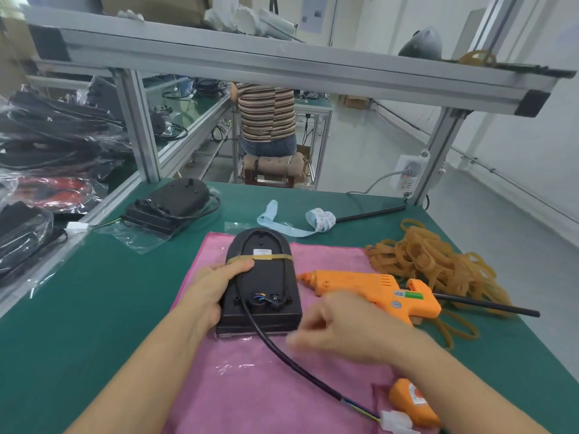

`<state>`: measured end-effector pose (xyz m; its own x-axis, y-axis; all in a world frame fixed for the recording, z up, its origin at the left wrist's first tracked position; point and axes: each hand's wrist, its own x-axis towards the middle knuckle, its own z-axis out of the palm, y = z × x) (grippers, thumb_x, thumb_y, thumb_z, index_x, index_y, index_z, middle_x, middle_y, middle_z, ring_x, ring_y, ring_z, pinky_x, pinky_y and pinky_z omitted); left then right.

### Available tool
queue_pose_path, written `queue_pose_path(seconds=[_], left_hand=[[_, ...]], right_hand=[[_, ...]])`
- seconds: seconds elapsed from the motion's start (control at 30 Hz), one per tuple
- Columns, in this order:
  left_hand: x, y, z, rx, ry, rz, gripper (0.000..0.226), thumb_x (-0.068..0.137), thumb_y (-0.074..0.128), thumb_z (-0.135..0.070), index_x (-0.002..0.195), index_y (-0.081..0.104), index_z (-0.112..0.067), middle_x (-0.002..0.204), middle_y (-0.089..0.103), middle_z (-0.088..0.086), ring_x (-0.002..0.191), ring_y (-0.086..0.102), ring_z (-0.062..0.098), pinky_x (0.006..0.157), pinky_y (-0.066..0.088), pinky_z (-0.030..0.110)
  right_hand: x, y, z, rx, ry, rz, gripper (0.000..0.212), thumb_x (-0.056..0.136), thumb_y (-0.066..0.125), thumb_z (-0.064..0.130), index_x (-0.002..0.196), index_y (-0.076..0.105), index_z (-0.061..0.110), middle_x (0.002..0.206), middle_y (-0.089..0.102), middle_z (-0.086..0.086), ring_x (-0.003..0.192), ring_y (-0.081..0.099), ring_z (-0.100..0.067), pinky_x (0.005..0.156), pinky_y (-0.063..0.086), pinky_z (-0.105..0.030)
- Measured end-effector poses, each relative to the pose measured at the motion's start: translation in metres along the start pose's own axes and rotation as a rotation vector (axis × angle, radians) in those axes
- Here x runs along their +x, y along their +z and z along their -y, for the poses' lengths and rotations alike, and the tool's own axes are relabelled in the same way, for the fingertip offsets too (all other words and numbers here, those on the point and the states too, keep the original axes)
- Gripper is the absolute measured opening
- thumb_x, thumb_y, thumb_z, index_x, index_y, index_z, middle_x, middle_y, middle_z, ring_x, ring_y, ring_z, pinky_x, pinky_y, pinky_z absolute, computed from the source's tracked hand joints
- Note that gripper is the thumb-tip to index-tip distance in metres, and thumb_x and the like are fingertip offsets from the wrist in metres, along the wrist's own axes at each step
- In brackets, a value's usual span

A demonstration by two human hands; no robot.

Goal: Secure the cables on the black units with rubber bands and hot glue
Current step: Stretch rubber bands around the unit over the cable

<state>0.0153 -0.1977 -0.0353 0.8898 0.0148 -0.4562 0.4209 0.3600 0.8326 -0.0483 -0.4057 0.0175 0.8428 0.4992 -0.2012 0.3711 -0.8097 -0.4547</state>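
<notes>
A black unit (pixel 266 278) lies face down on a pink cloth (pixel 250 380). One tan rubber band (pixel 275 257) crosses its upper part and pins a looped black cable (pixel 291 361), which runs off toward me to a white connector (pixel 395 421). My left hand (pixel 213 286) grips the unit's left side, thumb on the band. My right hand (pixel 341 327) is blurred, hovering just right of the unit's near end with loosely bent fingers, holding nothing. The orange hot glue gun (pixel 376 291) lies on the cloth behind my right hand. A heap of rubber bands (pixel 429 261) sits right of it.
Another black unit (pixel 175 205) with its cable rests on a plastic bag at the back left. Bagged units (pixel 47 145) pile up on the left bench. A blue label strip (pixel 294 225) lies behind the cloth. An orange tool (pixel 413 405) lies near my right forearm. A person sits beyond the frame.
</notes>
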Motion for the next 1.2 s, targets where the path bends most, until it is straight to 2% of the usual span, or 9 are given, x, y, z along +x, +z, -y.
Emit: queue_pose_path(seconds=[0.13,0.3,0.43,0.7,0.77,0.87,0.93,1.1,1.2], left_hand=[[-0.003,-0.003,-0.002,0.026,-0.021,0.060,0.043,0.074,0.075,-0.017,0.114,0.068,-0.003,0.102,0.071,0.023,0.078,0.069,0.033,0.068,0.061,0.044],[-0.010,-0.014,0.000,0.195,0.080,0.235,0.071,0.051,0.085,-0.005,0.118,0.063,-0.015,0.105,0.073,0.015,0.089,0.071,0.032,0.073,0.059,0.040],[-0.014,-0.017,-0.002,0.140,0.152,0.300,0.073,0.057,0.077,-0.001,0.121,0.057,-0.032,0.112,0.072,0.003,0.092,0.072,0.028,0.067,0.060,0.036],[-0.016,-0.022,0.008,0.057,0.150,0.252,0.067,0.058,0.071,0.005,0.123,0.060,-0.008,0.110,0.071,0.018,0.083,0.072,0.030,0.066,0.061,0.035],[-0.017,-0.022,0.008,0.033,0.147,0.265,0.068,0.059,0.071,0.006,0.123,0.061,-0.014,0.111,0.070,0.019,0.082,0.072,0.031,0.062,0.060,0.035],[-0.018,-0.022,0.008,0.017,0.147,0.300,0.070,0.061,0.070,0.007,0.125,0.061,-0.019,0.114,0.069,0.019,0.085,0.071,0.032,0.063,0.059,0.036],[-0.017,-0.023,0.009,0.009,0.147,0.290,0.073,0.058,0.073,0.008,0.124,0.060,-0.017,0.111,0.070,0.018,0.084,0.072,0.031,0.062,0.059,0.036],[-0.017,-0.024,0.010,0.002,0.142,0.247,0.065,0.060,0.072,0.002,0.123,0.059,0.000,0.109,0.070,0.022,0.084,0.071,0.031,0.066,0.060,0.035],[-0.018,-0.024,0.010,-0.024,0.144,0.249,0.062,0.063,0.069,0.003,0.124,0.059,-0.003,0.113,0.069,0.023,0.091,0.069,0.036,0.073,0.061,0.041]], right_hand=[[-0.030,0.010,0.015,-0.006,0.001,0.213,0.034,0.082,0.067,0.034,0.057,0.050,0.019,0.049,0.042,0.000,0.051,0.039,-0.012,0.046,0.025,-0.026],[-0.038,-0.003,0.024,-0.330,0.186,-0.129,0.021,0.092,0.054,0.034,0.101,0.067,0.022,0.092,0.067,0.001,0.091,0.057,-0.020,0.061,0.029,-0.030],[-0.029,-0.015,0.031,-0.524,0.276,-0.356,0.021,0.093,0.043,0.020,0.103,0.060,0.028,0.099,0.063,-0.002,0.095,0.058,-0.026,0.062,0.024,-0.032],[0.026,-0.013,0.010,0.211,0.097,-0.341,0.029,0.089,0.053,0.023,0.062,0.046,0.019,0.058,0.045,0.001,0.059,0.041,-0.017,0.060,0.036,-0.036],[0.034,-0.008,0.005,0.273,0.032,-0.309,0.013,0.090,0.058,0.016,0.093,0.068,0.024,0.068,0.054,-0.001,0.063,0.045,-0.012,0.068,0.044,-0.034],[0.046,0.000,0.000,0.413,-0.034,-0.311,0.064,0.088,0.062,0.005,0.142,0.039,0.029,0.086,0.059,0.005,0.065,0.048,-0.002,0.071,0.045,-0.020],[0.053,0.005,-0.001,0.566,-0.037,-0.328,0.073,0.084,0.068,0.002,0.138,0.030,0.034,0.089,0.061,0.006,0.064,0.049,-0.002,0.070,0.045,-0.017],[0.056,0.020,-0.009,0.613,0.159,-0.499,0.049,0.076,0.081,0.024,0.117,0.055,0.022,0.106,0.056,0.005,0.084,0.057,-0.005,0.070,0.041,-0.012],[0.054,0.024,-0.009,0.748,0.192,-0.360,0.034,0.080,0.077,0.031,0.106,0.055,0.029,0.111,0.061,0.013,0.085,0.061,0.010,0.071,0.045,-0.005]])
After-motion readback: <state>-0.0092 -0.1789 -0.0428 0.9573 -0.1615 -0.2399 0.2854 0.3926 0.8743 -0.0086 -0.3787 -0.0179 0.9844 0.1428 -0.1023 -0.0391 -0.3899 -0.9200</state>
